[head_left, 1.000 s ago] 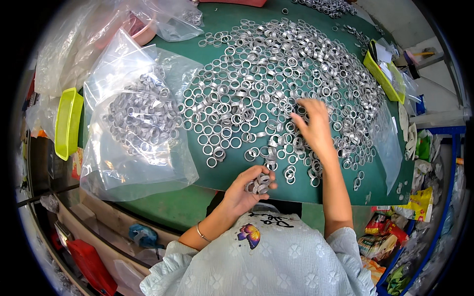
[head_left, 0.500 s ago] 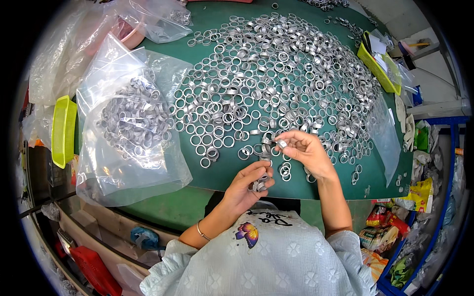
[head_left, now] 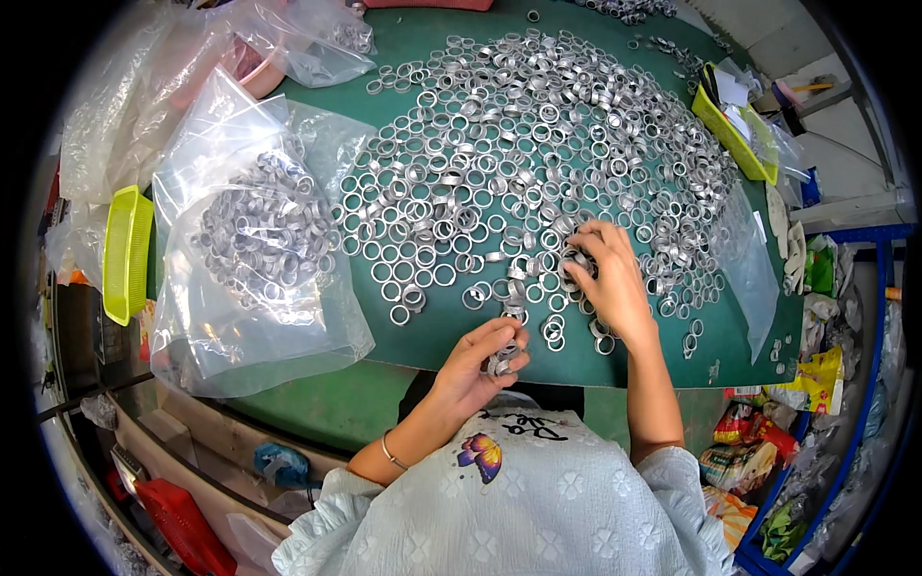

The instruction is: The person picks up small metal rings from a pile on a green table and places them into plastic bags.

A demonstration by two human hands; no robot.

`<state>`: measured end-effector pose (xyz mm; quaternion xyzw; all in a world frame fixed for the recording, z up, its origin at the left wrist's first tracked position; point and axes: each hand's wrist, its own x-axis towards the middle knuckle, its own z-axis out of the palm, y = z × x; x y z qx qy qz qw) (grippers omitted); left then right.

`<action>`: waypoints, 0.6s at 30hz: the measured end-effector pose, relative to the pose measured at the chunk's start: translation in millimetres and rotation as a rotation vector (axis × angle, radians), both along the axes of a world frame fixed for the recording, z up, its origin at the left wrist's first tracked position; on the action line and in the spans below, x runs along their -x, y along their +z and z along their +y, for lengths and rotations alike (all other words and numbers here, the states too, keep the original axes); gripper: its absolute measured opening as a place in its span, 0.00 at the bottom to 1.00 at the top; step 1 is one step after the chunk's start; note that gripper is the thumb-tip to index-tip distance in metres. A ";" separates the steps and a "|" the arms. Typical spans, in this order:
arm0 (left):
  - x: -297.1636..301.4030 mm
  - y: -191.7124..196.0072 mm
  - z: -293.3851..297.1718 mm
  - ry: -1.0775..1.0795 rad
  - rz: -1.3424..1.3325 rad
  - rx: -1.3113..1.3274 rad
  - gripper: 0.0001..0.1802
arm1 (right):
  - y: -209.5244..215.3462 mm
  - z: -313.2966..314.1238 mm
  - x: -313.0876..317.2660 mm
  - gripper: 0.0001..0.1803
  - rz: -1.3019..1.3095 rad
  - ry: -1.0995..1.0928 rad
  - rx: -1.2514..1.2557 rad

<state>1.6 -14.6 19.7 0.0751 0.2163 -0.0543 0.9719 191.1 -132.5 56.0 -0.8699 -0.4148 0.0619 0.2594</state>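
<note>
Several small grey metal rings (head_left: 501, 359) sit in my left hand (head_left: 471, 363), its fingers curled around them close to the table's front edge. More rings stand just past its fingertips, touching or nearly so. To the right and farther in, my right hand (head_left: 615, 283) bends its thumb and fingers around a few rings (head_left: 578, 259) at the near side of the pile; its palm side is partly hidden. A wide spread of loose rings (head_left: 547, 125) covers much of the green table (head_left: 451, 336), some lying flat, others on edge or stacked.
Left on the table lies a clear plastic bag (head_left: 259, 346) with many rings inside. A yellow-green basket (head_left: 127, 254) stands beyond it; another basket (head_left: 735, 130) holds papers at the right. A flat plastic sheet (head_left: 754, 278) lies near the right edge. Blue shelving (head_left: 864, 403) stands beside the table.
My right hand has moved up and to the right, from beside my left hand into the rings. The single ring it pinched no longer shows in its fingertips. The left hand stays nearly still.
</note>
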 end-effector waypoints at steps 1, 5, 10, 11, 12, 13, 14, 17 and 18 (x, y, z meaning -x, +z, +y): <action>-0.2 -0.4 0.1 -0.004 0.000 0.000 0.09 | -1.2 7.0 -4.2 0.16 -0.010 0.007 -0.053; 0.0 -1.9 -2.4 -0.015 -0.007 0.001 0.10 | -13.6 57.7 -29.1 0.21 -0.145 0.015 -0.256; 1.6 0.9 -4.7 -0.013 0.014 -0.015 0.10 | -40.5 71.7 -35.8 0.20 -0.143 0.087 -0.048; 2.7 -0.3 -4.3 0.001 0.021 -0.014 0.10 | -37.9 67.5 -31.8 0.19 -0.162 0.107 -0.025; 3.0 -1.4 -3.2 0.014 0.028 -0.013 0.10 | -36.2 61.4 -27.7 0.17 -0.181 0.126 -0.003; 3.2 -2.7 -2.8 0.017 0.031 -0.017 0.10 | -33.9 53.3 -22.0 0.15 -0.201 0.145 0.021; 3.0 -3.6 -1.7 0.017 0.033 -0.018 0.10 | -28.5 44.8 -13.9 0.11 -0.179 0.155 -0.080; 2.4 -4.0 -0.2 0.007 0.037 -0.035 0.11 | -7.2 16.8 -6.4 0.08 0.054 0.239 -0.057; 2.8 -4.4 0.0 0.006 0.039 -0.042 0.11 | -2.6 9.7 -6.1 0.06 0.122 0.272 -0.082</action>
